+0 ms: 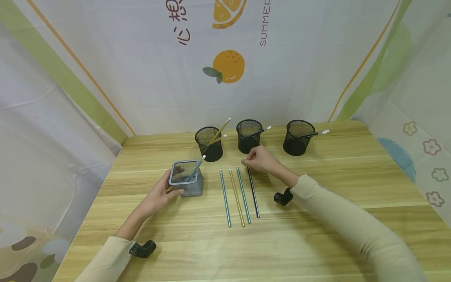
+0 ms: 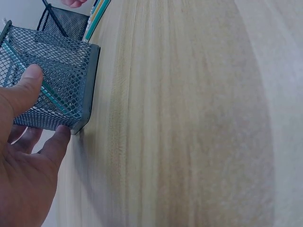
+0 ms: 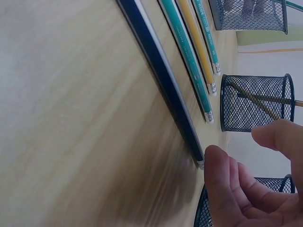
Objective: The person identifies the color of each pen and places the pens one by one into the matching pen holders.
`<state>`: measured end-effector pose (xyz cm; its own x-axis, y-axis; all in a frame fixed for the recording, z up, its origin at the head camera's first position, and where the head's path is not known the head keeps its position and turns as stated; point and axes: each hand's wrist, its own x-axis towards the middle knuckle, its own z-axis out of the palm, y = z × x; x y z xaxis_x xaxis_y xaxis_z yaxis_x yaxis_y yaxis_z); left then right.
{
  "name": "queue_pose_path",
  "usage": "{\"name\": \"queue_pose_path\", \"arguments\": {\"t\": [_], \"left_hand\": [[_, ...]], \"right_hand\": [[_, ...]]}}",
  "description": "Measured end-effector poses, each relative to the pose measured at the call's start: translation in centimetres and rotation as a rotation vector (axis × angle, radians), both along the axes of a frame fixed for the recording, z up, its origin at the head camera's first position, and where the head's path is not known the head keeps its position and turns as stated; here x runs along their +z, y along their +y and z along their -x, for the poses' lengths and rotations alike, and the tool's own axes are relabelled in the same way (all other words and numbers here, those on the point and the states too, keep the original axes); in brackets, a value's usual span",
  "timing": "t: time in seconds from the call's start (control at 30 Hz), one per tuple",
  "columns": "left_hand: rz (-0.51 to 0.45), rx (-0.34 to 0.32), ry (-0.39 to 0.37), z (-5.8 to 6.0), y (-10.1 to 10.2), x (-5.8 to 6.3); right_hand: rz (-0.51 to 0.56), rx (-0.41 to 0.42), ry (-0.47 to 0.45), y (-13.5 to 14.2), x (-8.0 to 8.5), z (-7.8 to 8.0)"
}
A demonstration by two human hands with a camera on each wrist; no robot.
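Note:
My left hand [image 1: 157, 199] grips a grey square mesh pencil holder [image 1: 192, 190], the thumb against the near side and the fingers around the left. A teal pencil [image 1: 197, 167] leans inside that holder, its white eraser above the rim. My right hand [image 1: 263, 159] is at the eraser end of a dark blue pencil [image 3: 163, 78] lying on the table. In the right wrist view the thumb and index finger stand apart, the index fingertip beside the eraser. Left of it lie a teal pencil [image 1: 243, 194], a yellow pencil [image 1: 237, 197] and another teal pencil [image 1: 225, 198], roughly parallel.
Three round black mesh cups stand along the back: the left cup [image 1: 213, 153] with yellow pencils, the middle cup [image 1: 245, 145] with a dark pencil, the right cup [image 1: 294, 147] with dark pencils. A printed curtain [image 1: 148, 78] hangs behind the wooden table [image 1: 197, 243].

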<state>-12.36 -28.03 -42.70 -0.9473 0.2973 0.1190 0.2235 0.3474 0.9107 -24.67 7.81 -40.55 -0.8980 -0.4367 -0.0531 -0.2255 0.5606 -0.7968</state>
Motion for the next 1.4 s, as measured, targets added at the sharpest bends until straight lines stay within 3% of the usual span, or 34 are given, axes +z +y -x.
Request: {"name": "queue_pose_path", "arguments": {"t": [0.43,0.87,1.4], "left_hand": [[-0.003,-0.005,-0.003,-0.04,-0.01,0.04],[-0.006,-0.003,-0.017,0.03,-0.01,-0.04],[0.015,-0.005,0.001,0.01,-0.12,-0.13]], "right_hand": [[-0.065,0.024,-0.014,0.53,-0.38,0.0],[-0.105,0.041,-0.144,0.35,0.04,-0.56],[-0.192,0.094,-0.155,0.23,-0.19,-0.61]]}}
